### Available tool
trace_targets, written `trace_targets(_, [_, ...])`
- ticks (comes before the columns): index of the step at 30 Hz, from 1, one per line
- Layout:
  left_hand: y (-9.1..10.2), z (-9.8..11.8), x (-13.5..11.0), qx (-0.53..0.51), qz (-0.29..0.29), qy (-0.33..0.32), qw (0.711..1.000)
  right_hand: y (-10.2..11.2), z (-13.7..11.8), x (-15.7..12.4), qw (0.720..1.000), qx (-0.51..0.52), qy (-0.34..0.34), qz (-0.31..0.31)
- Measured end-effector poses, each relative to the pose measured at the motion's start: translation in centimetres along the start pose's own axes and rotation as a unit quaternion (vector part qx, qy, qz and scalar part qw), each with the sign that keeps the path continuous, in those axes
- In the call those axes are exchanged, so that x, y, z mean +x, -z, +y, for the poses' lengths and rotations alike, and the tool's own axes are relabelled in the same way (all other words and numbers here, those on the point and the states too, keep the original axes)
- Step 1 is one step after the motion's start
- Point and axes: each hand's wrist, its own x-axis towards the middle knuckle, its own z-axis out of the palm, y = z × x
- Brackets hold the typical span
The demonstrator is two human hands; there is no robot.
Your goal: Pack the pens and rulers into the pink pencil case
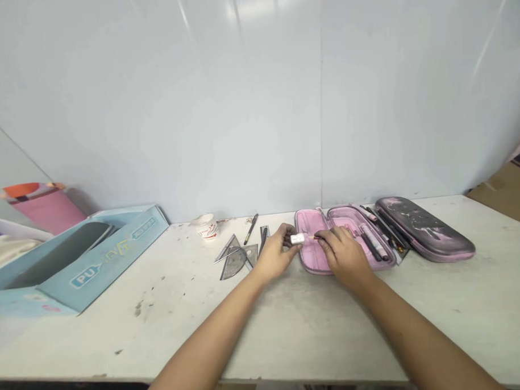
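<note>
An open pink pencil case (pixel 317 260) lies on the white table (pixel 264 320), with several pens (pixel 372 242) in its right half and its dark lid (pixel 423 235) spread to the right. My left hand (pixel 275 252) pinches a small white cap-like piece (pixel 297 238) at the case's left edge. My right hand (pixel 344 253) rests over the case and grips a thin dark-red pen (pixel 316 237) whose tip meets the white piece. Both hands are closed in a pinch.
Clear set squares and a protractor (pixel 236 258), a black pen (pixel 251 228) and a dark ruler (pixel 262 238) lie left of my hands. A small paper cup (pixel 206 226) stands by the wall. A light-blue cardboard box (pixel 83 264) lies at far left.
</note>
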Motion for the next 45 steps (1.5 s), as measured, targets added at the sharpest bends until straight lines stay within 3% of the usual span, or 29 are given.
trace_targets(6, [-0.8,-0.6,-0.7,0.032,0.016,0.003,0.999,-0.2,-0.4,-0.1,0.999,-0.006,0.024,-0.03])
trace_targets(13, [-0.9,-1.4,-0.9,-0.143,0.015,0.03,0.989,-0.2,-0.9,-0.3,0.995,0.001,0.012,-0.099])
trace_targets(18, [-0.4,-0.9,-1.3,-0.033,0.006,0.01,0.999,0.3,-0.8,-0.3,0.998,-0.001,-0.01,-0.057])
trace_targets(24, [-0.7,-0.3,-1.6,0.003,-0.038,-0.029,0.999,0.4,-1.3,-0.4,0.993,-0.041,0.038,-0.106])
trace_targets(30, [-1.3,-0.3,-1.5,-0.16,-0.038,0.043,0.986,0.1,-1.5,-0.5,0.995,-0.079,0.035,-0.052])
trace_targets(34, [-1.9,-0.3,-1.5,-0.261,-0.038,0.063,0.963,0.3,-1.8,-0.6,0.987,-0.128,0.07,-0.062])
trace_targets(37, [-1.9,0.0,-1.7,-0.199,-0.023,0.036,0.979,0.7,-2.2,-0.5,0.99,-0.098,0.038,-0.095])
trace_targets(39, [-1.6,0.4,-1.8,-0.131,-0.025,0.013,0.991,0.9,-2.2,-0.4,0.99,0.001,-0.019,-0.142])
trace_targets(41, [-1.1,0.9,-2.0,-0.081,-0.037,-0.021,0.996,1.0,-2.0,-0.3,0.961,0.16,-0.093,-0.207])
trace_targets(43, [-0.7,1.3,-2.0,-0.061,-0.052,-0.062,0.995,1.0,-1.8,-0.1,0.892,0.327,-0.162,-0.267])
trace_targets(45, [-0.5,1.4,-2.0,-0.055,-0.052,-0.088,0.993,0.9,-1.7,0.0,0.826,0.43,-0.211,-0.298])
